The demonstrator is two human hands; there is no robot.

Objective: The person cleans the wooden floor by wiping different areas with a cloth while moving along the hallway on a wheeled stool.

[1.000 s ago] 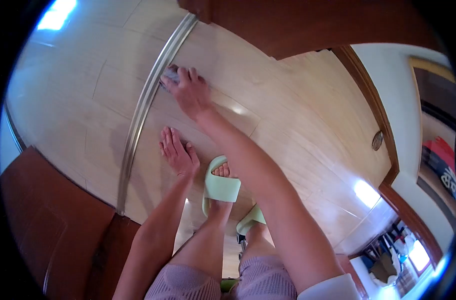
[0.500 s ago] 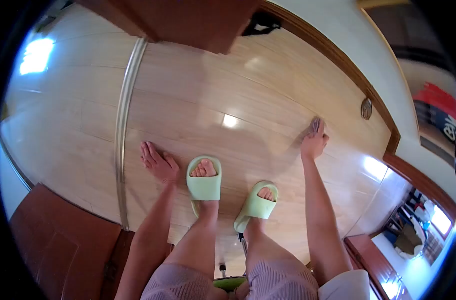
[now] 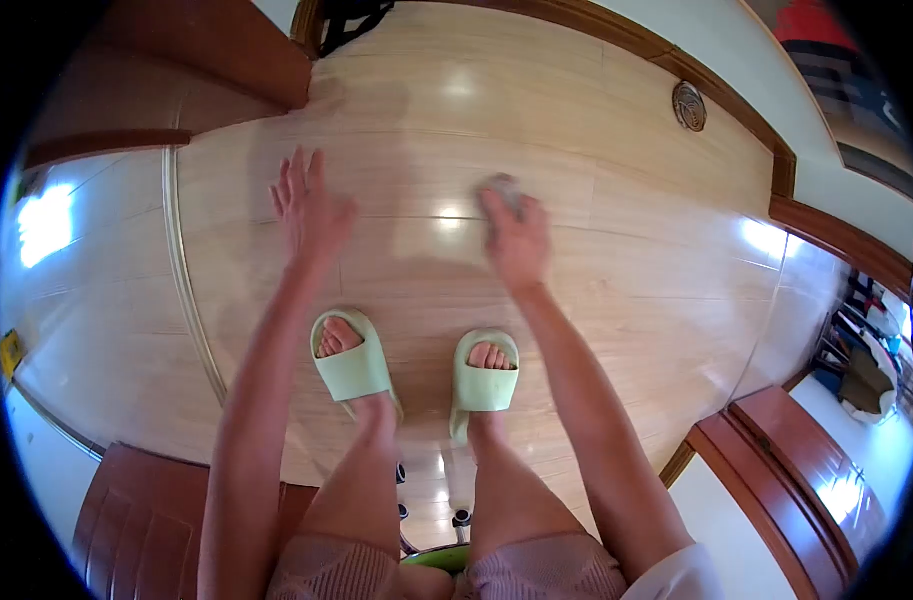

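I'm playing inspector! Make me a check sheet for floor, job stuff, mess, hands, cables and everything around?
Surface: shiny pale wood-plank floor, with bright reflections.
Job's things: small crumpled grey wad, blurred.
Clutter: black item at the far edge, too cut off to name.
Hands: left hand empty, fingers spread, floor contact unclear; right hand gripping the wad.
Cables: nothing seen.
Surroundings: pale-green open-toed slippers on the person's feet; silver metal floor strip; round metallic disc near dark-brown wooden skirting.

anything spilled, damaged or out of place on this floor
Nothing looks spilled or damaged on the floor. One oddity: a round, metallic-looking object sits alone near the wall; whether it belongs there, I can't tell.
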